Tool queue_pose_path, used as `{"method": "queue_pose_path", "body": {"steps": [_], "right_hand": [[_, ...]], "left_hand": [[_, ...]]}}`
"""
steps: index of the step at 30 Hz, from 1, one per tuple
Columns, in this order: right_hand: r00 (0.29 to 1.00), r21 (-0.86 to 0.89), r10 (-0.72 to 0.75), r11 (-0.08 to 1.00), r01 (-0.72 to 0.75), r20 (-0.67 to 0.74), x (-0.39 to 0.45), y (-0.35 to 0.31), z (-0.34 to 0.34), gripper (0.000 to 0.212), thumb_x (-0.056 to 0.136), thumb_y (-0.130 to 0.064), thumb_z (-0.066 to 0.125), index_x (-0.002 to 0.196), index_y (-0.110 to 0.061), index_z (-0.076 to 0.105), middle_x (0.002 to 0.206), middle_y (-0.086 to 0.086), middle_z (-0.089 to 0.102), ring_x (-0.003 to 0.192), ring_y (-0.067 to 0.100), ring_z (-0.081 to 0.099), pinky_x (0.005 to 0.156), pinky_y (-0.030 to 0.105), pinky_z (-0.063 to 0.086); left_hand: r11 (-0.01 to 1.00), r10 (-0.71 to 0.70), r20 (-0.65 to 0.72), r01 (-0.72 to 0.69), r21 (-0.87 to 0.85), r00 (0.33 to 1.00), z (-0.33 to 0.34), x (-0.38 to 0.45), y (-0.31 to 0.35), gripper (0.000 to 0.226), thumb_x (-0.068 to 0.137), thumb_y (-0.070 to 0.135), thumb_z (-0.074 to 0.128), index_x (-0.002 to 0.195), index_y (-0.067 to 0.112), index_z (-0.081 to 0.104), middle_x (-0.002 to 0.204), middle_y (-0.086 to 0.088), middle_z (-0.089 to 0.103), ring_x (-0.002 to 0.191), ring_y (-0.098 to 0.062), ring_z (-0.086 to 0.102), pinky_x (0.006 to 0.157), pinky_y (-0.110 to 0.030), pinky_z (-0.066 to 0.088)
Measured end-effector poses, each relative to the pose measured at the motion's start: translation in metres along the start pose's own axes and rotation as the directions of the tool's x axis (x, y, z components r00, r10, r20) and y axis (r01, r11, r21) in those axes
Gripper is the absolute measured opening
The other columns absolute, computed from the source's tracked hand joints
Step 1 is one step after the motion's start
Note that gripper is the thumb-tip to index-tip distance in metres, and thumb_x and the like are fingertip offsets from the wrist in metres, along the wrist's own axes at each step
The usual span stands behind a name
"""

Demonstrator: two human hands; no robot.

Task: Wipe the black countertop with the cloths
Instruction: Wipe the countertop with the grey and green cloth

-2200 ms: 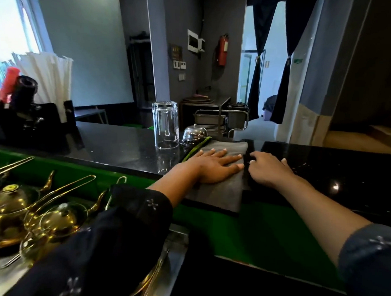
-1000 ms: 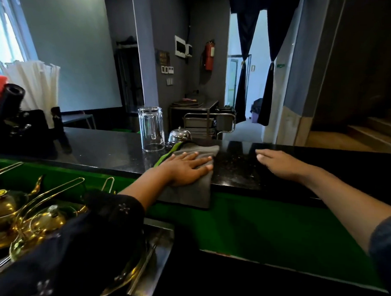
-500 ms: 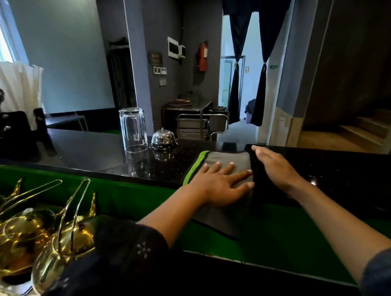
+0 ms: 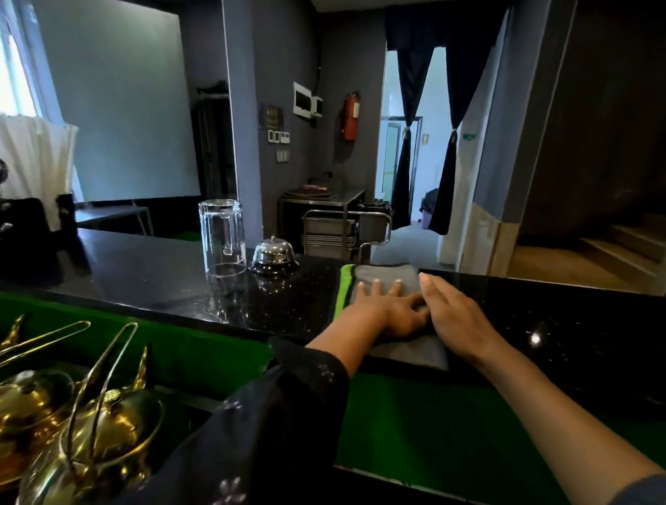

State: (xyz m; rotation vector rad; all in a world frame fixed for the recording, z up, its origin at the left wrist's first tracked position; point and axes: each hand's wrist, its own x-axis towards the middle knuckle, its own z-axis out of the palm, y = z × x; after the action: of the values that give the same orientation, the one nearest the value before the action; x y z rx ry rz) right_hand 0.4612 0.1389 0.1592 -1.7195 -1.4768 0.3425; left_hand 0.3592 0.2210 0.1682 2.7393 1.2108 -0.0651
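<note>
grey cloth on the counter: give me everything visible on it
The grey cloth is soft and looks like microfibre, with a bright green band along its left edge. It lies flat on the black countertop, right of the bell, its near end draping over the counter's front edge. The left hand presses flat on it, fingers spread. The right hand lies flat at its right edge, overlapping it.

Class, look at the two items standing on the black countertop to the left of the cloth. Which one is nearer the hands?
The small chrome dome-shaped call bell. It sits closer to the grey cloth with a green edge than the clear upturned glass mug, which stands further left.
</note>
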Motion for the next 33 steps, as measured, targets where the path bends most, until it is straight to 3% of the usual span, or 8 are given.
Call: {"method": "queue_pose_path", "body": {"steps": [3,5,7,12,19,24,28,33], "right_hand": [[1.000,-0.059,-0.008,0.998,0.008,0.002,-0.001,-0.001,0.000,0.050,0.104,-0.043,0.030,0.149,-0.023,0.038,0.157,0.004,0.033,0.147,0.022,0.023,0.119,0.040,0.017],[0.997,-0.163,-0.050,0.986,0.040,-0.060,0.001,-0.005,0.002,0.048,0.103,-0.041,0.035,0.147,-0.022,0.042,0.157,0.007,0.034,0.148,0.024,0.021,0.121,0.045,0.014],[0.996,-0.341,-0.079,0.938,0.057,-0.050,0.006,-0.012,0.010,0.052,0.101,-0.043,0.039,0.149,-0.023,0.038,0.159,0.007,0.029,0.149,0.025,0.017,0.121,0.049,0.009],[0.958,-0.588,0.186,0.809,-0.022,0.220,0.030,-0.042,0.066,0.073,0.096,-0.066,0.018,0.157,-0.027,0.008,0.165,0.007,-0.001,0.150,0.034,-0.005,0.115,0.060,-0.008],[0.954,-0.620,0.204,0.784,-0.025,0.219,0.100,-0.041,0.095,0.081,0.095,-0.068,0.018,0.157,-0.018,0.002,0.164,0.010,-0.006,0.150,0.032,-0.007,0.117,0.059,-0.008],[0.946,-0.670,0.268,0.738,-0.082,0.180,0.126,0.000,0.056,0.070,0.089,-0.074,-0.001,0.153,-0.046,0.005,0.165,0.004,-0.003,0.148,0.039,-0.009,0.110,0.071,-0.009],[0.919,-0.707,0.390,0.666,-0.238,0.058,0.112,0.042,-0.001,0.070,0.086,-0.075,-0.009,0.151,-0.051,0.000,0.165,0.003,-0.001,0.149,0.037,-0.004,0.114,0.067,-0.004],[0.918,-0.681,0.347,0.720,-0.130,0.192,0.067,0.013,0.013,0.068,0.088,-0.071,-0.009,0.152,-0.048,-0.001,0.164,0.000,-0.007,0.149,0.035,-0.008,0.115,0.063,-0.008]], "left_hand": [[0.973,0.134,-0.028,-0.137,-0.186,0.991,-0.001,-0.023,0.004,0.058,0.099,0.044,0.034,0.152,0.026,0.021,0.158,-0.010,0.022,0.145,-0.034,0.017,0.118,-0.052,0.010],[0.904,0.074,-0.191,-0.147,-0.401,0.979,-0.013,-0.035,-0.018,0.051,0.099,0.036,0.042,0.147,0.020,0.035,0.147,-0.013,0.043,0.136,-0.030,0.039,0.113,-0.046,0.029],[0.923,-0.054,-0.310,-0.071,-0.379,0.949,-0.021,-0.042,-0.059,0.051,0.098,0.040,0.042,0.145,0.022,0.038,0.145,-0.010,0.046,0.133,-0.028,0.043,0.110,-0.046,0.034],[0.957,-0.269,-0.158,0.245,-0.158,0.950,0.000,-0.043,-0.140,0.060,0.099,0.053,0.025,0.152,0.028,0.022,0.161,-0.004,0.016,0.148,-0.022,0.010,0.119,-0.047,0.003],[0.968,-0.249,-0.118,0.243,-0.061,0.961,0.005,-0.030,-0.142,0.056,0.097,0.057,0.013,0.151,0.043,0.008,0.162,0.001,0.001,0.149,-0.020,0.000,0.118,-0.048,-0.001],[0.974,-0.223,-0.138,0.215,-0.072,0.965,0.004,-0.033,-0.144,0.057,0.096,0.060,0.012,0.151,0.045,0.009,0.162,0.003,0.001,0.149,-0.019,-0.001,0.118,-0.047,-0.003],[0.971,-0.237,-0.138,0.230,-0.068,0.962,0.006,-0.031,-0.145,0.057,0.096,0.060,0.013,0.151,0.044,0.009,0.162,0.002,0.001,0.149,-0.020,-0.001,0.118,-0.048,-0.003],[0.965,-0.258,-0.134,0.247,-0.088,0.957,0.005,-0.031,-0.142,0.056,0.097,0.059,0.014,0.151,0.043,0.010,0.162,0.001,0.001,0.149,-0.022,0.000,0.119,-0.049,-0.002]]}}
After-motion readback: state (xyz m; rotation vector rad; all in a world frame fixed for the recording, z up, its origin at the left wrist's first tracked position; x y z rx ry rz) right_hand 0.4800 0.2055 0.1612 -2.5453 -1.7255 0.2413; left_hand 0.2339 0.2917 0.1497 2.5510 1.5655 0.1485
